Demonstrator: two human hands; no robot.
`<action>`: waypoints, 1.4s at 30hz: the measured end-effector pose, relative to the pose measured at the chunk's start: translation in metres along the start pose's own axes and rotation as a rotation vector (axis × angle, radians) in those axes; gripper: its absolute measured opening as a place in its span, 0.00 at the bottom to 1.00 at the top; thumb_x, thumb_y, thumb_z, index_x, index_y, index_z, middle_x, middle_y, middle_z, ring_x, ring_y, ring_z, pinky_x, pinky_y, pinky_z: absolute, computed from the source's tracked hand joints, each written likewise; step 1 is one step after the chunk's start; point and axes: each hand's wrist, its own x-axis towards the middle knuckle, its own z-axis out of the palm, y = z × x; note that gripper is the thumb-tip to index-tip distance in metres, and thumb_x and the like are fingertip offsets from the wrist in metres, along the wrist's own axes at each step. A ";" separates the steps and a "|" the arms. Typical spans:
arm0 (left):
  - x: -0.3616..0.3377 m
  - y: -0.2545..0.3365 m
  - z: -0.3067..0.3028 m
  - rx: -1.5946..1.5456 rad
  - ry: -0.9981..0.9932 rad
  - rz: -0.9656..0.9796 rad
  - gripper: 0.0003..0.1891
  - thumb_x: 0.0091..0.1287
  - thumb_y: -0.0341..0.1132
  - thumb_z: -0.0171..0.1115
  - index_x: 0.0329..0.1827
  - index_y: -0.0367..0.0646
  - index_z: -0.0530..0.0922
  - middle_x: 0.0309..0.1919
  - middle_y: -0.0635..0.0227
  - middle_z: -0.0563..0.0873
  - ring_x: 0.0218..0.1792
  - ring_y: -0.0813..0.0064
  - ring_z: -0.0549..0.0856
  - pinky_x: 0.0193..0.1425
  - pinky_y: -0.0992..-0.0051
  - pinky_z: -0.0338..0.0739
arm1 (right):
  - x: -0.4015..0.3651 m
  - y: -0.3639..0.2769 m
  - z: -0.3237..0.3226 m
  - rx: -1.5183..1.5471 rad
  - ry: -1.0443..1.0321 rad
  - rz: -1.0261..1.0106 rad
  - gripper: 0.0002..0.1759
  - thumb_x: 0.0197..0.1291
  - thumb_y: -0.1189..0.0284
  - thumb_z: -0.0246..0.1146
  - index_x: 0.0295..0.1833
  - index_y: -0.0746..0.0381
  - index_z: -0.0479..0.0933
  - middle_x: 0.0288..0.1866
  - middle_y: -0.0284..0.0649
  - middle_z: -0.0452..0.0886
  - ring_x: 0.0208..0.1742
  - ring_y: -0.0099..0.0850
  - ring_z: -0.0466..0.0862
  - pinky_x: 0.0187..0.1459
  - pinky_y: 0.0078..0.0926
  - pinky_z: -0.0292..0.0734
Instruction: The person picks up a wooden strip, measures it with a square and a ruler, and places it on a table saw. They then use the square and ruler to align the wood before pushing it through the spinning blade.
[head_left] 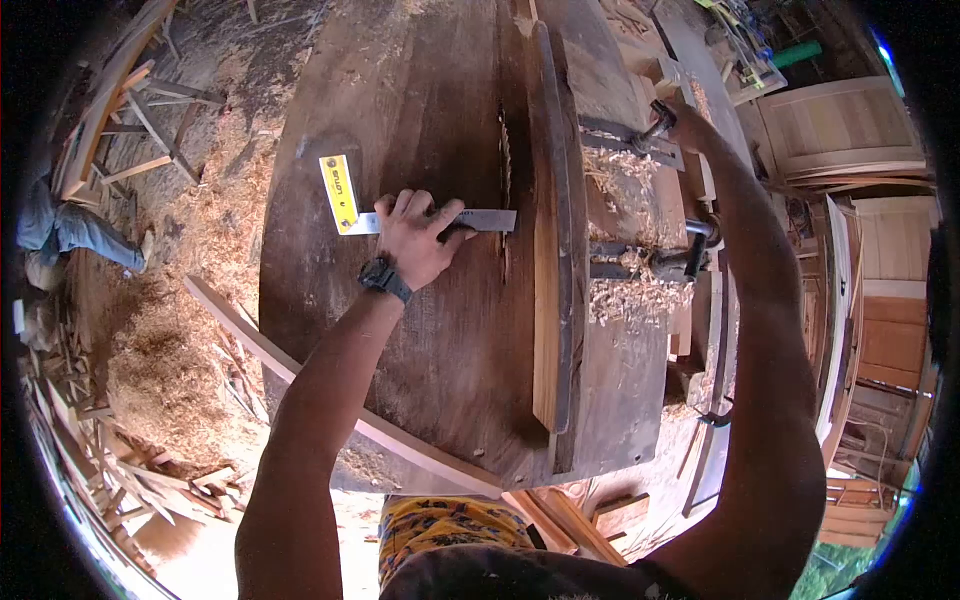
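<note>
My left hand (415,235), with a dark watch at its wrist, pinches the metal blade of a try square (338,192). The square lies flat on the brown saw table (440,330), its yellow stock pointing away from me. Its blade end crosses the slot of a toothed saw blade (505,150) and stops short of the wooden fence (547,300). Over at the far right, my right hand (688,125) is closed around the dark handle of a clamp (658,118). A second clamp (697,245) sits nearer to me, among wood shavings.
A curved wooden strip (430,450) leans along the table's near left edge. Sawdust (170,350) and offcuts cover the floor at left, where a person's leg (95,235) shows. Wooden panels (845,125) stand at right.
</note>
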 end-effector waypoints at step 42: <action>0.000 0.003 0.004 0.039 0.014 0.045 0.19 0.54 0.48 0.75 0.48 0.56 0.84 0.39 0.67 0.78 0.45 0.63 0.77 0.51 0.56 0.63 | -0.026 -0.102 0.009 -0.239 0.185 0.139 0.23 0.52 0.70 0.64 0.56 0.59 0.73 0.52 0.48 0.81 0.56 0.48 0.80 0.54 0.43 0.77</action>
